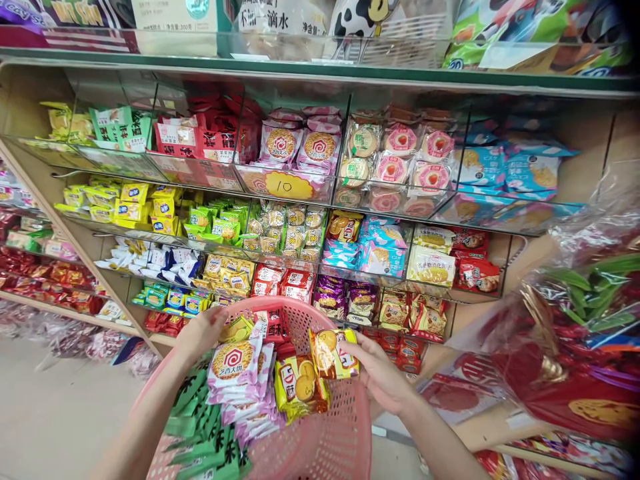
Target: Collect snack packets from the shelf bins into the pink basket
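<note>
My right hand (pixel 381 373) pinches a small yellow biscuit packet (pixel 333 353) over a pink plastic basket (pixel 320 443). My left hand (pixel 203 330) is curled over the basket's far left rim, touching the packets there. Inside the basket lie pink-white biscuit packets (pixel 236 363), a yellow and red packet (pixel 299 387) and green packets (pixel 200 427). Both forearms reach in from the bottom of the view.
Tiered snack shelves (pixel 300 193) with clear dividers stand right in front, packed with small biscuit packets; a yellow tag reads 10 (pixel 284 185). Cellophane-wrapped gift baskets (pixel 570 347) crowd the right. More red packets (pixel 45 280) line shelves at left, above pale floor.
</note>
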{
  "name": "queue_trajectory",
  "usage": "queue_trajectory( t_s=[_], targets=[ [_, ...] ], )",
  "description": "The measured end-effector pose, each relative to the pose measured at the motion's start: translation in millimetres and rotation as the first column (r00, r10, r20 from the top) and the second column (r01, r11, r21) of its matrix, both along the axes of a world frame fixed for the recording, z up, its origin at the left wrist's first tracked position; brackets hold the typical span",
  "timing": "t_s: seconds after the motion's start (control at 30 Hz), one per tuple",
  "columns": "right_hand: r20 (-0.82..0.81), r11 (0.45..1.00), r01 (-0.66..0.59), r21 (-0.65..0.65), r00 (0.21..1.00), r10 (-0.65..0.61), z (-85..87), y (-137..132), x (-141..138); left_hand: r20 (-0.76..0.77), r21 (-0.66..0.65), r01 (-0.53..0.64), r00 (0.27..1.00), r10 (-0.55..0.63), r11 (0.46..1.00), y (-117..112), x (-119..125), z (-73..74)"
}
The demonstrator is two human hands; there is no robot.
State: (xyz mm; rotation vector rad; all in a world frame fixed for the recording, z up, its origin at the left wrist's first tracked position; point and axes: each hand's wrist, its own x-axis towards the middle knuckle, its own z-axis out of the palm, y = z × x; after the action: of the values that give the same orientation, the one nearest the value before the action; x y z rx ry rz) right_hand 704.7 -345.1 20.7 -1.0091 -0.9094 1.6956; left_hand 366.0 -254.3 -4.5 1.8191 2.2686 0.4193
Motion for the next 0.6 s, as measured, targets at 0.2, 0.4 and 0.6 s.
queue_trajectory(
  t_s=[0.2,0.4,0.6],
  targets=[
    [0.017,0.996,-0.086,0.037,0.996,0.086,2.0,-4.7,0.8,-0.006,0.002,-0.008,1.0,0.008,1.0,1.2,-0.6,-2.5],
    [0.042,0.985,-0.157,0.069,0.987,0.154,5.7,-5.9,-1.7,0.004,0.006,0.001,1.0,-0.001,1.0,-0.2,0.1,-0.6],
    [0.164,0.983,-0.162,0.082,0.975,0.147,-2.1,5.9,1.7,0.019,-0.073,-0.016,1.0,0.018,0.997,-3.9,1.2,4.6]
  ],
)
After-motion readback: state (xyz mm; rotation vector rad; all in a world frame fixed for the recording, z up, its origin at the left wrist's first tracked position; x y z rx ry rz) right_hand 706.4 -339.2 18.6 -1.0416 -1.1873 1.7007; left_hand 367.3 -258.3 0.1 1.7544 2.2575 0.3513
